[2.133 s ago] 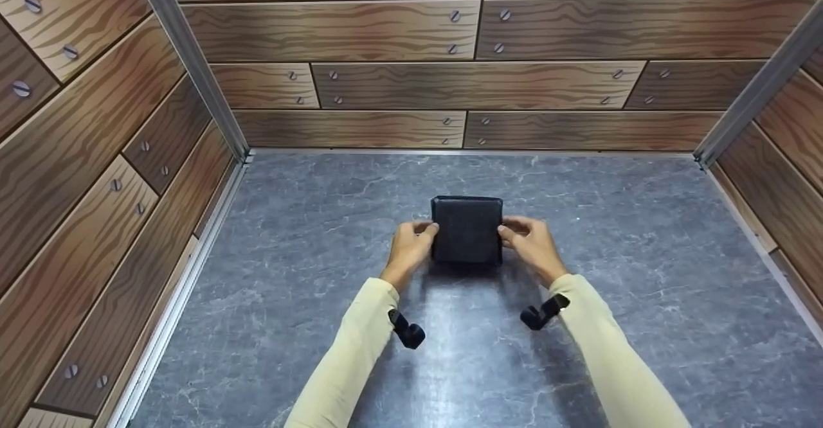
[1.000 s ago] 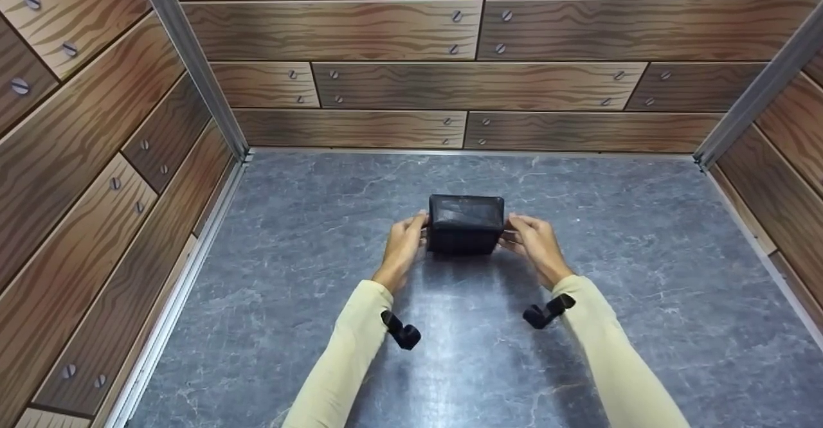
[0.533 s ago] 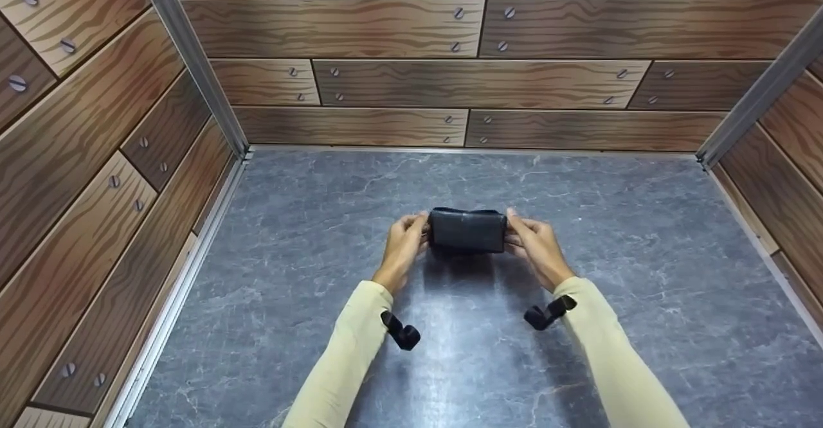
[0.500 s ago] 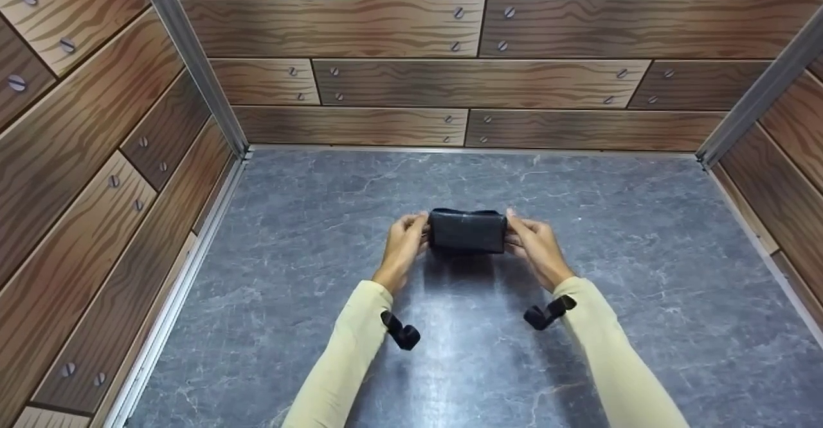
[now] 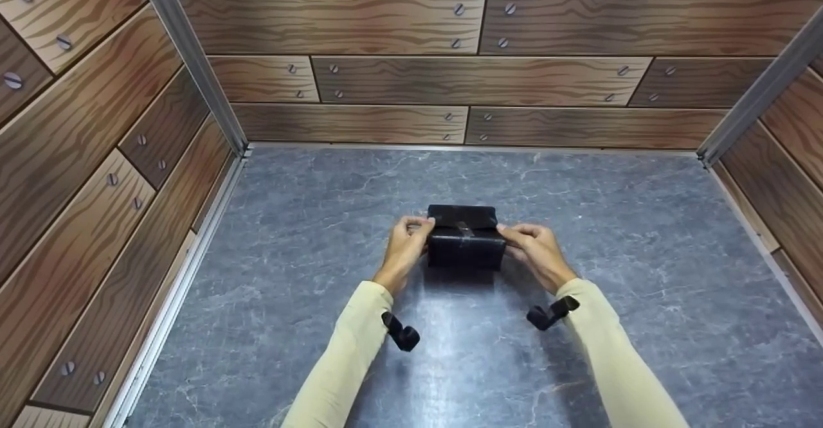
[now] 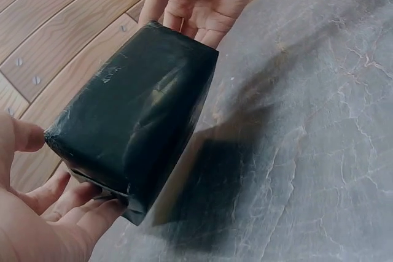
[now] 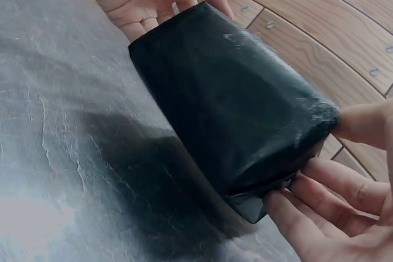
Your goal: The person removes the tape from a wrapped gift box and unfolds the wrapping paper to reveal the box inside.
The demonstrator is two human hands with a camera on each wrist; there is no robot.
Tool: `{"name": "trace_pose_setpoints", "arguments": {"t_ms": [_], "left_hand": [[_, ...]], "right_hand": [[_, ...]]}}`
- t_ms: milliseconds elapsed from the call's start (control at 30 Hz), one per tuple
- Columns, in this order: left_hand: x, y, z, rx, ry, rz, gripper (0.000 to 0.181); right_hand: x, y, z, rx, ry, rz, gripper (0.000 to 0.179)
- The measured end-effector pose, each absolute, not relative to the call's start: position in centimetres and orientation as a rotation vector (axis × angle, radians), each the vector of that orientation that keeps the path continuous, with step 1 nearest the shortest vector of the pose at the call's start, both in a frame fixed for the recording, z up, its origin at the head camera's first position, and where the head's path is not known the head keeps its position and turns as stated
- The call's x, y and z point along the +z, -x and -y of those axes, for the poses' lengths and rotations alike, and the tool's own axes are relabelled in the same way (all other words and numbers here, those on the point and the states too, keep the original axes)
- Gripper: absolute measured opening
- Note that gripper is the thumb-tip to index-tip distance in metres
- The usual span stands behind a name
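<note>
A box-shaped package wrapped in glossy black material (image 5: 465, 251) is held between both hands, near the middle of the head view. A strip resembling clear tape crosses the seam on its upper side. My left hand (image 5: 404, 249) grips its left end, thumb at the upper edge and fingers at the end face, as the left wrist view shows on the package (image 6: 135, 102). At the opposite end, my right hand (image 5: 540, 253) holds it the same way, its fingertips (image 7: 307, 179) against the folded wrapping. A shadow below, apart from the package, shows it is raised off the surface.
Beneath lies a grey marble-patterned tabletop (image 5: 308, 235). Wood-plank-printed panels stand at the back (image 5: 386, 81), left (image 5: 83, 222) and right, joined by metal corner posts (image 5: 193, 55). A small black camera mount (image 5: 400, 331) sits on each sleeved wrist.
The package has been turned over between the hands: a broad square face showed first, then narrower sides, now the taped seam. Both hands stay nearly in place, their thumbs shifting along the edges.
</note>
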State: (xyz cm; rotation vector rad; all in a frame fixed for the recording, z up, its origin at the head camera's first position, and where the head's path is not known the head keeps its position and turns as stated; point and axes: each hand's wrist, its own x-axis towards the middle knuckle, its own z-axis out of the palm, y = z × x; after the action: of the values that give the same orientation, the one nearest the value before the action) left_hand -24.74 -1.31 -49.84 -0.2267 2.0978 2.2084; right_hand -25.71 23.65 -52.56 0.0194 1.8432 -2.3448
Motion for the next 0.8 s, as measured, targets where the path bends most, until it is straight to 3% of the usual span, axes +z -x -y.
{"name": "trace_pose_setpoints", "arguments": {"t_ms": [133,433,800], "left_hand": [[-50.3,24.7,1.2,2.121,0.237,-2.194,0.030],[-51.5,24.5,0.9,1.975,0.234,-2.386,0.027],[-52.7,24.0,0.8,1.944,0.165,-2.445,0.030]], "right_hand": [[-51.0,24.5,-23.0,-2.250,-0.120,-1.953,0.021],[-51.5,24.1,-23.2,-2.201,-0.161,-1.923,0.012],[-52.5,23.9,-23.3,-2.124,-0.126,-2.066,0.032]]}}
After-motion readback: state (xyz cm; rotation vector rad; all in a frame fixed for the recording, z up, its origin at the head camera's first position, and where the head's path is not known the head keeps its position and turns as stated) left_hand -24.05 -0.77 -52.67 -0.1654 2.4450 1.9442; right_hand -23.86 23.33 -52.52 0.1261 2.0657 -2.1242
